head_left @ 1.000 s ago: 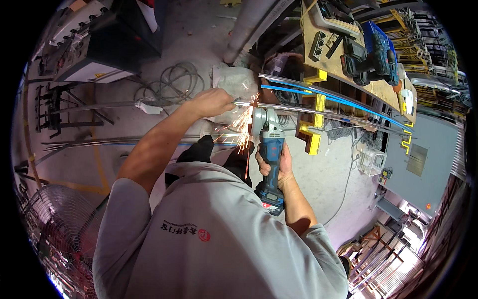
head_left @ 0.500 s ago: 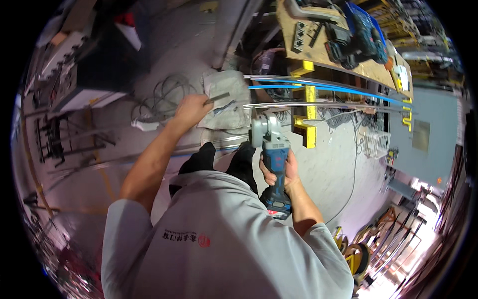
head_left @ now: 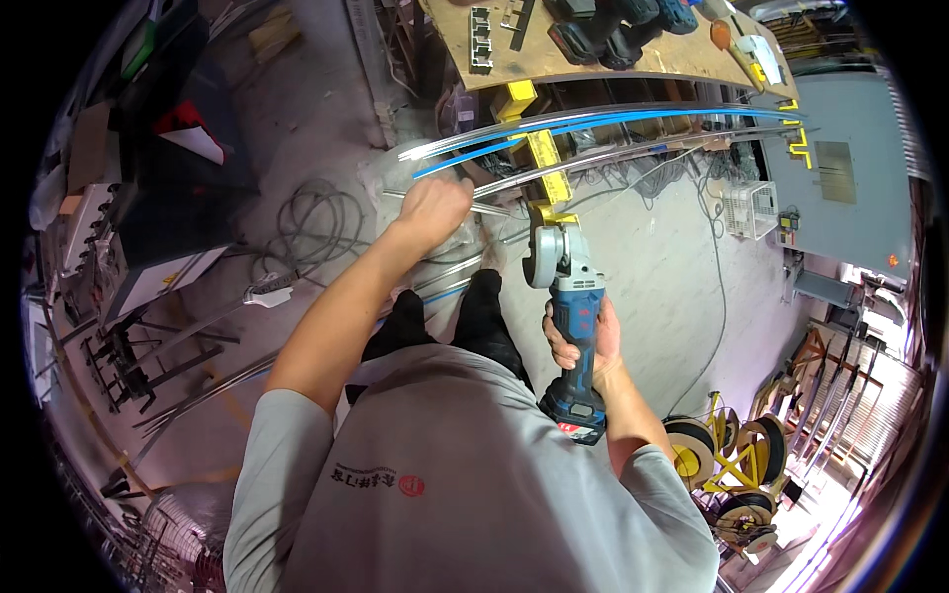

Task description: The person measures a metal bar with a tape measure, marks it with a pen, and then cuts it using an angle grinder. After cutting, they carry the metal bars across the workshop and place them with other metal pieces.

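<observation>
My right hand (head_left: 583, 331) is wrapped round the body of a blue and black cordless angle grinder (head_left: 576, 296). The grinder stands head up, its grey disc end (head_left: 542, 257) toward the far side and its battery toward me. Farther left, my left hand (head_left: 435, 210) is closed in a fist at the near end of a long silver metal strip (head_left: 603, 156). The fingertips are partly hidden. Just beyond that hand lie blue strips (head_left: 633, 121) and more silver strips, running right across a yellow support (head_left: 550, 163).
A wooden bench (head_left: 633, 74) at the far side carries cordless tools (head_left: 613, 30). Coiled cable (head_left: 321, 222) lies on the floor to the left, beside a dark cabinet (head_left: 178, 188). To the right are a white crate (head_left: 749, 210), a grey cabinet (head_left: 840, 217) and yellow-framed reels (head_left: 736, 445).
The view has shifted right. The short metal piece in my left hand no longer shows; the hand has moved to the strip ends. The grinder stays in my right hand.
</observation>
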Demonstrator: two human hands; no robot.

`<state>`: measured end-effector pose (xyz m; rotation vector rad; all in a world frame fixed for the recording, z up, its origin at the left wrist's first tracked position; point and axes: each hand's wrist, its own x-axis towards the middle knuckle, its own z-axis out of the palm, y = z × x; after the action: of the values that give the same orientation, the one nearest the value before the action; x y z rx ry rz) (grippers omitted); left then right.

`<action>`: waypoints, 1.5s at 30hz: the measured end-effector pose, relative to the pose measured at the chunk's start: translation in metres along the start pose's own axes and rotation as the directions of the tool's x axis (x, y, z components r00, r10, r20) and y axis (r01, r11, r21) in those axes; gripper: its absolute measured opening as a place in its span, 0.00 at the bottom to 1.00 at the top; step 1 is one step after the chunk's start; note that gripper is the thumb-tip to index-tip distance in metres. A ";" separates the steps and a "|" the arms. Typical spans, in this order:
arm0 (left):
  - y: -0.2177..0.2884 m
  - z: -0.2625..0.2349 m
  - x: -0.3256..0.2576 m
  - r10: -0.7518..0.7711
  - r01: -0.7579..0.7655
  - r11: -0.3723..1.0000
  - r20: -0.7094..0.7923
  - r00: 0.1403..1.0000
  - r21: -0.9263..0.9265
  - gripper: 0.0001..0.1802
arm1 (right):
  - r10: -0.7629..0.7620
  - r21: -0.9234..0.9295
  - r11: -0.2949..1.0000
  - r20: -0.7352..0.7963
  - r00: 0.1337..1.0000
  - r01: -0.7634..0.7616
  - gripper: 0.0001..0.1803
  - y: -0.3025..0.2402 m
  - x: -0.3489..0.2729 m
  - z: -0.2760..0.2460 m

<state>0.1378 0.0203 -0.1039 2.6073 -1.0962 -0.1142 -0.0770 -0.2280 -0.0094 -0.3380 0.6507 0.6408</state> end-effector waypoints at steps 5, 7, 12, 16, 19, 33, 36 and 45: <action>-0.018 -0.018 -0.042 0.036 -0.036 0.999 0.008 0.999 0.018 0.09 | 0.144 0.016 0.989 0.010 0.990 -0.144 0.46 -0.021 0.017 0.003; -0.015 -0.029 -0.053 -0.056 0.051 0.995 0.070 0.996 0.082 0.09 | 0.209 0.051 0.976 0.088 0.974 -0.214 0.44 -0.027 0.029 -0.002; -0.009 -0.020 -0.060 -0.133 0.120 0.977 0.062 0.989 0.178 0.14 | 0.288 0.008 0.958 -0.050 0.956 -0.288 0.42 -0.037 0.055 0.000; -0.001 -0.017 -0.058 -0.129 0.109 0.964 0.070 0.989 0.241 0.20 | 0.289 -0.131 0.949 0.009 0.957 -0.285 0.41 -0.047 0.065 -0.008; 0.001 -0.014 -0.056 -0.136 0.101 0.948 0.097 0.986 0.302 0.24 | 0.238 -0.057 0.971 0.148 0.960 -0.232 0.42 -0.042 0.067 -0.026; 0.005 -0.009 -0.047 -0.199 0.145 0.930 0.129 0.972 0.339 0.23 | 0.213 -0.093 0.976 0.237 0.948 -0.196 0.44 -0.049 0.082 -0.036; 0.006 -0.009 -0.047 -0.195 0.138 0.925 0.131 0.972 0.353 0.22 | 0.208 -0.086 0.978 0.259 0.943 -0.192 0.45 -0.047 0.086 -0.039; 0.005 -0.009 -0.046 -0.186 0.142 0.934 0.108 0.977 0.329 0.23 | 0.194 -0.046 0.981 0.288 0.938 -0.189 0.44 -0.049 0.088 -0.032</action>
<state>0.1033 0.0521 -0.0959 3.0227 -1.0098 -0.1683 -0.0060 -0.2414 -0.0864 -0.1912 0.3963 0.8654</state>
